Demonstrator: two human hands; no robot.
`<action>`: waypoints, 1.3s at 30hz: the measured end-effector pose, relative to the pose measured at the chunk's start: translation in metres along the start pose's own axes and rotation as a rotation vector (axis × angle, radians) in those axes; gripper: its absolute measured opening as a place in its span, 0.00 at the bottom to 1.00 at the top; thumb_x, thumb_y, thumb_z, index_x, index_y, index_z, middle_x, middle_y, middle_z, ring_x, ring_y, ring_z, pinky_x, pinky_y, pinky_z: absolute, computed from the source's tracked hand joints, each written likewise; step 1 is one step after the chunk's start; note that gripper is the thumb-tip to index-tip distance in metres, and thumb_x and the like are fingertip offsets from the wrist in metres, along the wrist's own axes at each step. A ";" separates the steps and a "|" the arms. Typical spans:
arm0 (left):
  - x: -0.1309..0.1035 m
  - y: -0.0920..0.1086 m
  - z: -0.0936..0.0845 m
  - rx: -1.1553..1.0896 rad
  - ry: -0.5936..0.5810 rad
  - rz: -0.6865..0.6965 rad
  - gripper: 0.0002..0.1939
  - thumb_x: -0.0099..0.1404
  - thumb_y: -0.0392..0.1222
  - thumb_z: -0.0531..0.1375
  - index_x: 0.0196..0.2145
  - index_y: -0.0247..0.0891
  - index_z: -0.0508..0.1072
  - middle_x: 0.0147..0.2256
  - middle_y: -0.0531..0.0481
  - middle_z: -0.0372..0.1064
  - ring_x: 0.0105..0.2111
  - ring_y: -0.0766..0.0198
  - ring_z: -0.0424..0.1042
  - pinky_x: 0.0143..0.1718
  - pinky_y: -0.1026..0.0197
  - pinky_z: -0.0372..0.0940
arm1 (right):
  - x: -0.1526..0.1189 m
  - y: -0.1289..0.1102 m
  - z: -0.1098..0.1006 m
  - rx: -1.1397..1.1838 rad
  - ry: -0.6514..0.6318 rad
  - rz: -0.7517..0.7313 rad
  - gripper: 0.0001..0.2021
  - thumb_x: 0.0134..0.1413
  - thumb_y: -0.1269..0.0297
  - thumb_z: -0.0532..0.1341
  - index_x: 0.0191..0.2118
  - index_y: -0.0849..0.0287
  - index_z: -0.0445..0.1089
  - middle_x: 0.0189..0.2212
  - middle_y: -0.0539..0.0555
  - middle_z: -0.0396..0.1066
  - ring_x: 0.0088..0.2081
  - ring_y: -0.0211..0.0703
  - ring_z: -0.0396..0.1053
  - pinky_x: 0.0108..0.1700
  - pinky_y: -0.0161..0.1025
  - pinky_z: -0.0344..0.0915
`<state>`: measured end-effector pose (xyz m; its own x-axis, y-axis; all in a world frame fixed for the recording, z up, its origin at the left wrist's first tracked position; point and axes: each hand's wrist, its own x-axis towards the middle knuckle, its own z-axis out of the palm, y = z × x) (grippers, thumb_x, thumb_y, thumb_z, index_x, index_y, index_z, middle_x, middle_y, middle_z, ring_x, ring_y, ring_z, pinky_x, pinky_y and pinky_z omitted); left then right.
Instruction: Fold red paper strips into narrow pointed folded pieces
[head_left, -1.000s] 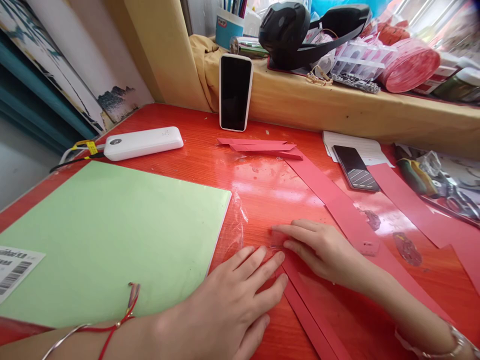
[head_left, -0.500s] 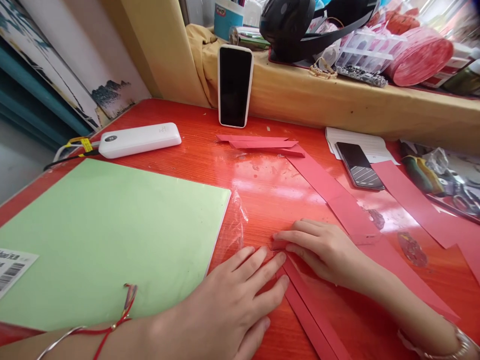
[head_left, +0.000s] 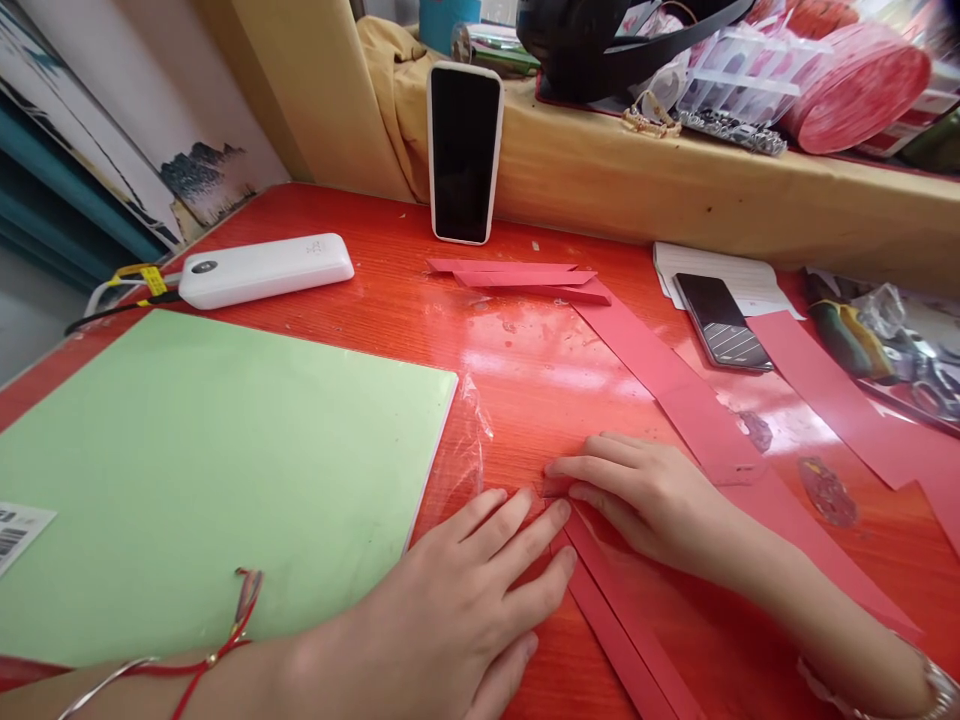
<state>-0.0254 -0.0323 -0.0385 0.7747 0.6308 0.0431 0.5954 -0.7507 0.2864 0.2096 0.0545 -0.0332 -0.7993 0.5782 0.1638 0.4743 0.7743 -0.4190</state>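
Observation:
A folded red paper strip (head_left: pixel 628 635) runs from the bottom edge up to my hands. My left hand (head_left: pixel 480 590) lies palm down at its upper end, fingers spread, the tips touching the paper's left side. From the right, my right hand (head_left: pixel 645 495) has its thumb and fingers closed on the strip's top end; that end is mostly hidden by the fingers. Beneath my left forearm and to its left is a large light green sheet or pad (head_left: pixel 225 460) with a barcode label. Clear plastic film (head_left: pixel 469 440) sticks out along its right edge.
Narrow folded red strips (head_left: pixel 517 275) lie at the back, touching a long flat red strip (head_left: pixel 675 400). A phone (head_left: pixel 465 155) leans upright against the ledge. A white power bank (head_left: pixel 270 270), a dark phone (head_left: pixel 721 325) and scissors (head_left: pixel 934 380) lie around the red table.
The view has tilted slightly, so the background sits a little higher. Both hands keep nearly the same place and pose on the paper strip.

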 end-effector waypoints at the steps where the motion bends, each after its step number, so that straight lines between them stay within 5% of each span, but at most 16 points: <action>1: 0.000 0.000 0.000 0.002 -0.006 -0.004 0.23 0.76 0.44 0.47 0.65 0.37 0.61 0.68 0.44 0.50 0.65 0.46 0.56 0.63 0.48 0.52 | 0.000 -0.001 0.000 -0.004 -0.005 0.004 0.13 0.69 0.71 0.51 0.46 0.59 0.73 0.33 0.54 0.74 0.33 0.42 0.73 0.34 0.38 0.68; 21: 0.002 0.001 -0.002 0.071 0.026 0.019 0.22 0.76 0.44 0.48 0.64 0.39 0.63 0.67 0.46 0.54 0.64 0.49 0.60 0.61 0.50 0.55 | -0.002 -0.001 0.004 0.120 0.002 0.080 0.12 0.70 0.70 0.52 0.48 0.59 0.72 0.35 0.55 0.75 0.36 0.43 0.73 0.38 0.39 0.69; 33: 0.002 0.001 -0.007 0.052 0.022 0.013 0.22 0.75 0.43 0.49 0.63 0.39 0.64 0.67 0.46 0.54 0.64 0.49 0.59 0.62 0.50 0.55 | -0.002 -0.015 0.010 -0.027 0.067 0.193 0.15 0.71 0.66 0.50 0.49 0.58 0.74 0.31 0.54 0.71 0.31 0.42 0.71 0.32 0.36 0.65; 39: 0.003 0.002 -0.004 0.132 0.055 0.037 0.22 0.76 0.44 0.46 0.63 0.37 0.64 0.66 0.49 0.57 0.62 0.51 0.61 0.60 0.52 0.53 | 0.000 -0.011 0.010 0.087 0.064 0.233 0.15 0.69 0.68 0.51 0.52 0.61 0.73 0.30 0.53 0.70 0.30 0.41 0.70 0.31 0.36 0.63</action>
<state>-0.0227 -0.0313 -0.0342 0.7857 0.6096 0.1047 0.5926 -0.7904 0.1551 0.2007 0.0433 -0.0376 -0.6462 0.7554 0.1086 0.6071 0.5951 -0.5266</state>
